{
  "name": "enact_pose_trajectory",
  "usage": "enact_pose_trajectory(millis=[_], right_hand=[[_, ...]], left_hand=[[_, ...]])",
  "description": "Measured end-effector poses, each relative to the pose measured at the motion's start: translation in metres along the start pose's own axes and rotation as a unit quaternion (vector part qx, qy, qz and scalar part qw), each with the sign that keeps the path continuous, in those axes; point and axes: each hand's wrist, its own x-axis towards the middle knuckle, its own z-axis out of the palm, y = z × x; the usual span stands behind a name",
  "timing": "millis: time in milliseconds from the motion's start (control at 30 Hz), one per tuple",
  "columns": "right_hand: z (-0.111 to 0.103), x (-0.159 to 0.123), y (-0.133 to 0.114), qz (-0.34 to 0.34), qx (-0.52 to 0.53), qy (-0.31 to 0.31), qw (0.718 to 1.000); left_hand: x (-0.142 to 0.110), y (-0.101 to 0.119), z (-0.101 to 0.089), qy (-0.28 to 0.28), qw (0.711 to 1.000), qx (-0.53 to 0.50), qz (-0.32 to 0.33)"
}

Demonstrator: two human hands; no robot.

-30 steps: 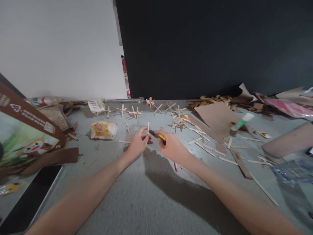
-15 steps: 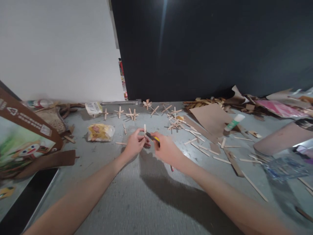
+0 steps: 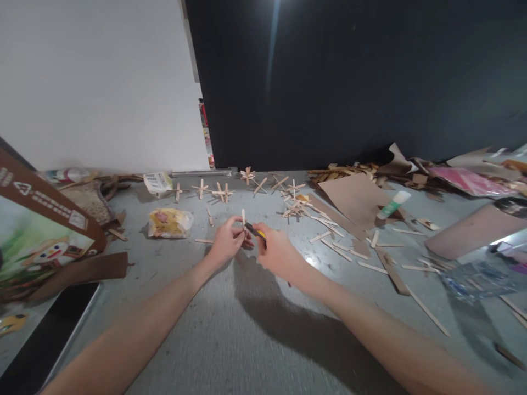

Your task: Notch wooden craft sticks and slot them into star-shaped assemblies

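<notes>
My left hand (image 3: 228, 240) pinches a short wooden craft stick (image 3: 243, 216), which points up out of the fingers. Wrapped round a yellow and black utility knife (image 3: 259, 232), my right hand (image 3: 279, 253) is closed, and the knife's dark front end meets the stick just above my left fingertips. Exactly where the blade touches is too small to make out. Beyond my hands stand or lie several small crossed stick pieces (image 3: 222, 192). A single loose stick (image 3: 203, 241) lies beside my left hand, and a shorter one (image 3: 210, 216) lies a little farther off.
Loose craft sticks (image 3: 336, 250) are scattered to the right, near brown cardboard (image 3: 349, 202), a glue stick (image 3: 394, 205) and a pinkish bottle (image 3: 473, 230). On the left are a yellow packet (image 3: 169, 223), a printed carton (image 3: 45, 219) and a dark flat slab (image 3: 53, 340).
My right hand and the knife have shifted very slightly left, against the stick. My left hand keeps its hold on the stick almost unmoved.
</notes>
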Motion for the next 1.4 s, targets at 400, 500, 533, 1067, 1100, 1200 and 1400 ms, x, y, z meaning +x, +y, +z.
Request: enact_pose_trajectory(millis=[400, 500, 533, 1067, 1100, 1200, 1400], right_hand=[[0.006, -0.002, -0.010, 0.022, -0.038, -0.015, 0.999], [-0.002, 0.003, -0.004, 0.016, -0.011, -0.022, 1.000], [-0.007, 0.005, -0.001, 0.011, -0.004, -0.019, 1.000], [-0.036, 0.013, 0.005, 0.020, 0.071, -0.039, 0.997], [-0.034, 0.012, 0.005, 0.026, 0.080, -0.040, 0.996], [-0.025, 0.010, 0.003, 0.038, 0.098, -0.041, 0.994], [-0.017, 0.007, -0.001, 0.030, 0.086, -0.039, 0.995]], left_hand=[[-0.002, 0.006, 0.000, 0.005, 1.000, 0.004, -0.007], [0.000, 0.003, 0.001, 0.008, 1.000, 0.009, 0.002], [0.001, 0.001, 0.002, 0.009, 1.000, 0.014, 0.006], [0.005, -0.010, 0.003, 0.006, 0.999, 0.035, 0.029], [0.006, -0.010, 0.003, 0.010, 0.999, 0.027, 0.028], [0.007, -0.009, 0.003, 0.030, 0.999, -0.003, 0.024], [0.005, -0.001, 0.004, 0.037, 0.999, -0.020, 0.029]])
